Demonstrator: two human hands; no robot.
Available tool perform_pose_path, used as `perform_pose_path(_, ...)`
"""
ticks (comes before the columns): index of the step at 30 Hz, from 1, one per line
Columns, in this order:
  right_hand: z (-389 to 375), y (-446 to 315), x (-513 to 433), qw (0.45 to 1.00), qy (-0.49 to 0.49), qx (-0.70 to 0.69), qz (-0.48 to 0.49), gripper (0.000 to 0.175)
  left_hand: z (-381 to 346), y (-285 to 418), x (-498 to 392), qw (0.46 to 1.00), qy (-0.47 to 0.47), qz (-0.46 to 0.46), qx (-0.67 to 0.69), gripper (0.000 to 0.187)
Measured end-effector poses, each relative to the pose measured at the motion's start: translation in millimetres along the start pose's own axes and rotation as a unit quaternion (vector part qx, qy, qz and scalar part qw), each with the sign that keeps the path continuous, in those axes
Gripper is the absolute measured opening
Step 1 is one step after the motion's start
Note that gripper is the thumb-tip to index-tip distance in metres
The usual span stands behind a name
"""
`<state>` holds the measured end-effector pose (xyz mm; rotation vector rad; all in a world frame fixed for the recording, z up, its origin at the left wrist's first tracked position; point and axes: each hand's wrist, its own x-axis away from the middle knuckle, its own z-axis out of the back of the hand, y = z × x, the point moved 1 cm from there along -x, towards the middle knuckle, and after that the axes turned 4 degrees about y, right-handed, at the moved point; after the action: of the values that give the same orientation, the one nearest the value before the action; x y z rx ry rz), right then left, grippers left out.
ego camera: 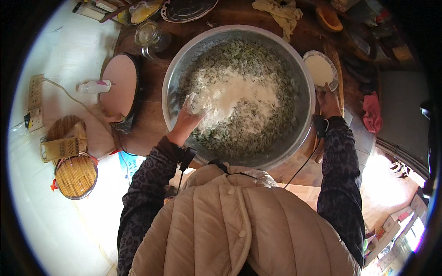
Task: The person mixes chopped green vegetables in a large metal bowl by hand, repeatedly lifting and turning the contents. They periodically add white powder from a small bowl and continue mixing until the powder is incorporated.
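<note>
A large metal basin (pixel 167 79) stands before me on the wooden table, holding chopped green leaves (pixel 238 51) with white flour (pixel 228 93) heaped over their middle. My left hand (pixel 189 119) reaches over the basin's left side. Its fingertips are dusted with flour and spread apart at the edge of the heap, with nothing seen gripped. To the right of the basin, my right hand (pixel 329 103) grips the near rim of a small bowl (pixel 334 70) that contains pale flour (pixel 318 70). Part of that hand's fingers is hidden under the bowl.
A glass mug (pixel 148 34) stands beyond the basin's left side. Left of the basin is a round pink-topped appliance (pixel 119 84) with a small bottle (pixel 95 86) by it. A cloth (pixel 281 15) lies behind, and a cut pumpkin piece (pixel 328 19) sits far right. Cables hang from both wrists.
</note>
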<state>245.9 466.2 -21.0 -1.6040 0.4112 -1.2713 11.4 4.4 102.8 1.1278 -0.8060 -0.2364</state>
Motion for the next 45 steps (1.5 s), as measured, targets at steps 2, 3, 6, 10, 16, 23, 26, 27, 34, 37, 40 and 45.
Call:
perform_pose_path(2,-5.1,-13.1,13.2,0.993,0.064,-0.065,-0.081,0.037,-0.6,-5.7,-3.2,0.997,0.009,-0.012,-0.075,0.073)
perform_pose_path(3,-7.4,-23.1,24.5,0.993,0.106,0.026,-0.042,0.036,-0.6,-7.4,-5.2,0.994,0.011,-0.016,-0.112,0.073)
perform_pose_path(6,-25.4,-64.3,64.3,0.941,0.185,0.211,0.189,0.039,3.1,-8.1,-9.9,0.993,0.020,-0.032,-0.113,0.071)
perform_pose_path(10,-73.3,-107.8,115.7,0.853,0.113,0.327,0.391,0.051,20.3,-5.4,-0.8,0.955,0.033,-0.121,-0.268,0.071)
perform_pose_path(16,-191.8,-70.6,174.4,0.744,-0.268,0.518,0.326,0.087,38.1,-19.8,41.1,0.879,0.070,-0.225,-0.414,0.071)
perform_pose_path(23,-301.2,-16.2,185.5,0.669,-0.332,0.604,0.278,0.112,11.9,-43.1,52.3,0.879,0.024,-0.314,-0.359,0.069)
perform_pose_path(26,-303.7,2.7,192.1,0.680,-0.357,0.560,0.311,0.111,9.6,-47.8,51.4,0.890,0.099,-0.288,-0.340,0.065)
perform_pose_path(27,-299.3,8.8,194.9,0.672,-0.357,0.581,0.290,0.109,9.9,-48.2,53.4,0.893,0.126,-0.289,-0.320,0.065)
perform_pose_path(34,-263.2,36.0,270.4,0.680,-0.361,0.567,0.293,0.101,12.4,-49.5,88.5,0.938,0.043,-0.192,-0.287,0.063)
perform_pose_path(37,-280.3,49.5,308.8,0.654,-0.342,0.605,0.297,0.088,15.8,-54.5,97.8,0.945,0.092,-0.234,-0.209,0.062)
perform_pose_path(40,-317.3,57.0,302.7,0.610,-0.346,0.645,0.303,0.081,18.7,-61.5,99.4,0.927,0.144,-0.246,-0.242,0.062)
perform_pose_path(45,-326.7,37.1,217.4,0.560,-0.256,0.710,0.342,0.078,18.8,-66.3,98.2,0.920,0.136,-0.249,-0.272,0.066)
